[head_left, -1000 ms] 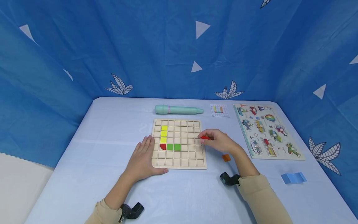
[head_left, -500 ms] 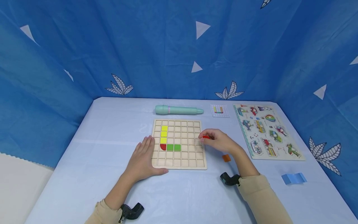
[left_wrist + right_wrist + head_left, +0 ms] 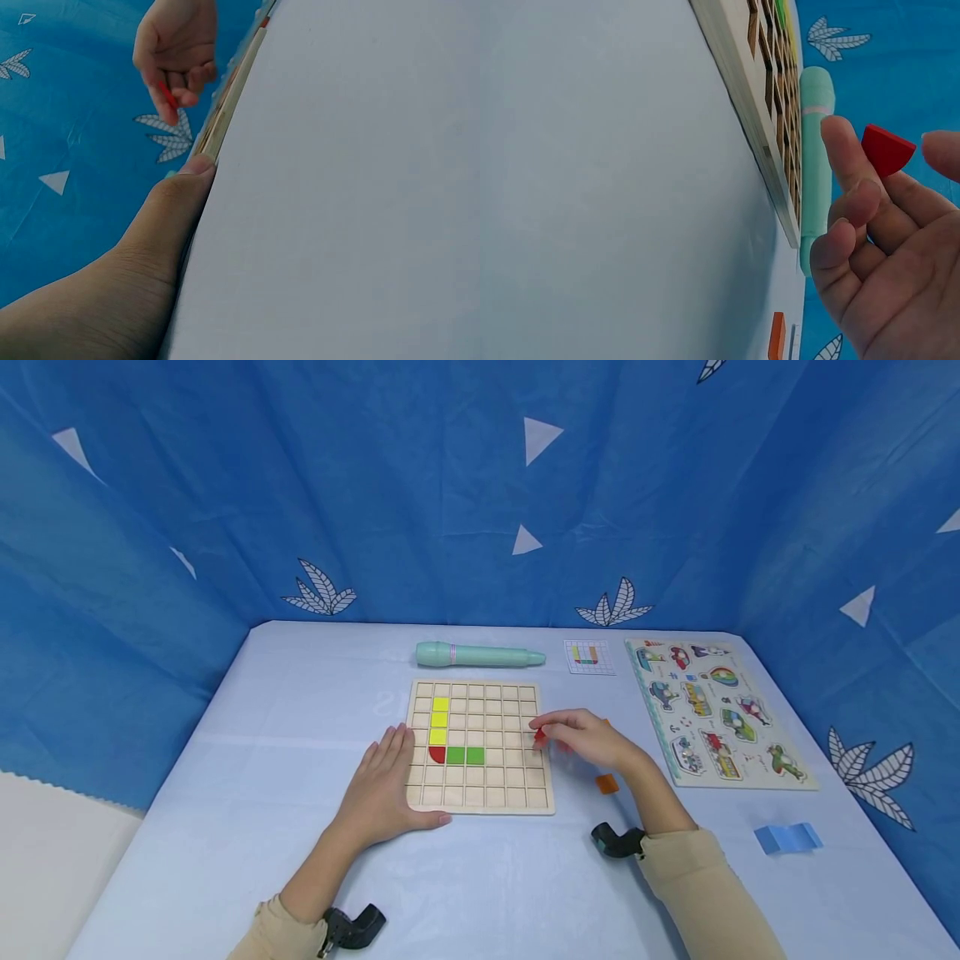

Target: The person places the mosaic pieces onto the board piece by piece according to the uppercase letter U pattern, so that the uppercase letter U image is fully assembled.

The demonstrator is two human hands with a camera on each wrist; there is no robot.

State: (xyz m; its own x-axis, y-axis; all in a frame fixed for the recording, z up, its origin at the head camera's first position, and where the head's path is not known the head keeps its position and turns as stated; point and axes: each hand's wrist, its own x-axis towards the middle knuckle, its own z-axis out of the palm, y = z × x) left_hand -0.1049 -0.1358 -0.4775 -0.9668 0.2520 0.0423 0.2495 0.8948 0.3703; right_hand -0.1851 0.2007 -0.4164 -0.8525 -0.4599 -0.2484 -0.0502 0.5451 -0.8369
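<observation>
A wooden grid board (image 3: 498,789) lies on the table, with yellow squares (image 3: 439,720), a dark red quarter-round tile (image 3: 437,755) and two green squares (image 3: 465,756) set in its cells. My left hand (image 3: 378,789) rests flat along the board's left edge, and its thumb (image 3: 199,165) touches the front edge. Just over the right edge, my right hand (image 3: 588,741) holds a bright red quarter-round tile (image 3: 887,150) among its fingers. In the right wrist view the thumb (image 3: 943,154) stands apart from this tile.
Right of the board lies an orange square (image 3: 607,784); another orange bit shows behind the right hand. Beyond the board are a mint-green pen-shaped tube (image 3: 487,655) and a small pattern card (image 3: 589,657). A picture puzzle board (image 3: 720,718) and a folded blue strip (image 3: 789,838) lie farther right.
The red tile in my right hand has shifted slightly left and toward me, and looks turned and blurred. The right fingers have straightened somewhat. My left hand stays in place.
</observation>
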